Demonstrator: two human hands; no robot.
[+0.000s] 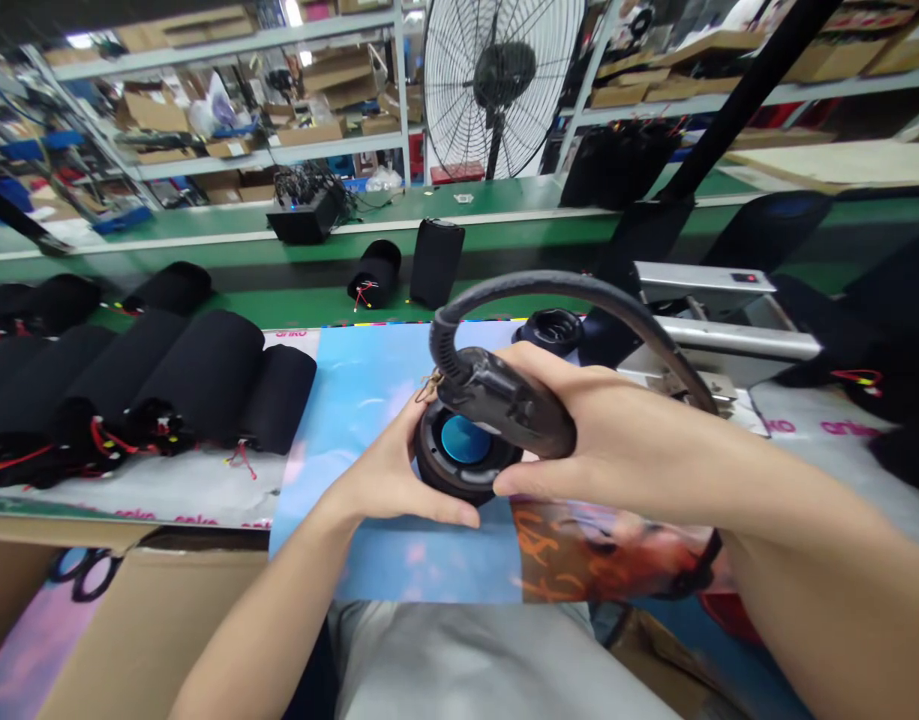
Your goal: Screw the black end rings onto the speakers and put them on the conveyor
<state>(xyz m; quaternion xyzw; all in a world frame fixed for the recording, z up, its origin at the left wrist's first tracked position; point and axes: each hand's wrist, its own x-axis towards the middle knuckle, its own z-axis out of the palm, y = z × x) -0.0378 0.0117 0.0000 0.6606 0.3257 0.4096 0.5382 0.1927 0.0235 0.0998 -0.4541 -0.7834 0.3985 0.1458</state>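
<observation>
My left hand [399, 465] curls around the side of a round black part [459, 485] with a shiny blue disc in its centre, which looks like a speaker end. In my right hand [571, 420] is a black corded hand tool [515, 400], held over the part. Its thick black cable [564, 280] arches up and away to the right. The tool's working tip is hidden by its body and my fingers. My right thumb rests at the part's rim. Below the hands lies a printed sheet [399, 560], blue on the left and orange-brown on the right.
Several black cylinders [204, 370] with red wires lie to the left. Behind stand a small black cylinder [376, 270] and a black ring-like part [549, 330]. A metal fixture [729, 340] is at the right. A cardboard box [159, 610] sits front left; a fan [504, 80] stands behind.
</observation>
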